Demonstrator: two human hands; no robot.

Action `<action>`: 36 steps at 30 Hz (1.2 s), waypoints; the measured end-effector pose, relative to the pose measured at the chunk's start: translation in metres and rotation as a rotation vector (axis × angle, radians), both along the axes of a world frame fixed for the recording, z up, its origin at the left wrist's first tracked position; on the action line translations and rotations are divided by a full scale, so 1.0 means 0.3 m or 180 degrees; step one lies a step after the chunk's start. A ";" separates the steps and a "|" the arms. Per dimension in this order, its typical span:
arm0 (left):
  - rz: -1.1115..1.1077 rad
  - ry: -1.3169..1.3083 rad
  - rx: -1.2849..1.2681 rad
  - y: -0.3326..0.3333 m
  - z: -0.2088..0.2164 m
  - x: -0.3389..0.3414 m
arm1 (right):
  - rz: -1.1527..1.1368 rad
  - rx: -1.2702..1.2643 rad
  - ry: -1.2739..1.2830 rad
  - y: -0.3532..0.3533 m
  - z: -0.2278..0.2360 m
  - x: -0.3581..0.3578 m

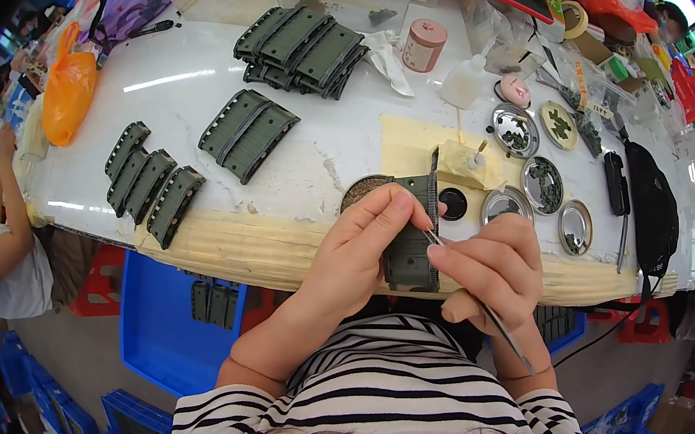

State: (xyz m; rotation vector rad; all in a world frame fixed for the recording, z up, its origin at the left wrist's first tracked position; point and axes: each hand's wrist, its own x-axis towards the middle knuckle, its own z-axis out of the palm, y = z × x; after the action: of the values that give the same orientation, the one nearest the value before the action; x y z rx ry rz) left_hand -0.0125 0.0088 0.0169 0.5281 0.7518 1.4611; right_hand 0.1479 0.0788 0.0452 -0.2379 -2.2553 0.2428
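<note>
Pinched between thumb and fingers of the left hand (pixel 360 246), a dark green ribbed plastic panel (pixel 408 253) stands upright just off the near edge of the white worktable (pixel 178 108), over the person's striped lap. At that panel's right edge the right hand (pixel 496 264) is closed like a pen grip on a thin metal pick (pixel 469 289), tip touching the panel near the left thumb. Both forearms rise from below, elbows tucked, wrists bent inward toward the panel. Beyond it lie small round metal dishes (pixel 543 184) of green bits, farther back stacked green panels (pixel 301 49). A likely slip: the pick skidding off the ribbing into the left thumb, or the panel dropping toward the blue crate (pixel 153 328) below.
</note>
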 end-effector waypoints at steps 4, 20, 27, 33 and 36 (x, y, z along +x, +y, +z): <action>-0.0113 0.0099 0.0078 -0.003 -0.006 0.008 | -0.0189 0.0534 -0.0125 -0.010 -0.005 -0.004; -0.0093 0.0031 0.0170 -0.003 -0.002 0.024 | -0.0208 0.0622 -0.0211 -0.003 0.000 -0.005; -0.0152 0.0312 0.0166 -0.006 -0.013 0.018 | -0.0133 0.0599 -0.0207 0.003 -0.007 -0.004; -0.0017 -0.0090 0.0224 -0.013 0.020 0.009 | -0.0013 -0.0531 0.0246 0.027 -0.002 0.018; 0.0396 -0.0215 0.0197 -0.021 0.040 -0.004 | -0.0371 -0.1598 0.0496 0.041 -0.031 0.047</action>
State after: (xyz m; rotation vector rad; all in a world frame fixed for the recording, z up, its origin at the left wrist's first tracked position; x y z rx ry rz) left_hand -0.0137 0.0024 0.0288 0.4837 0.6980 1.6140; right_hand 0.1619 0.0912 0.0360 -0.5904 -1.9866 0.7390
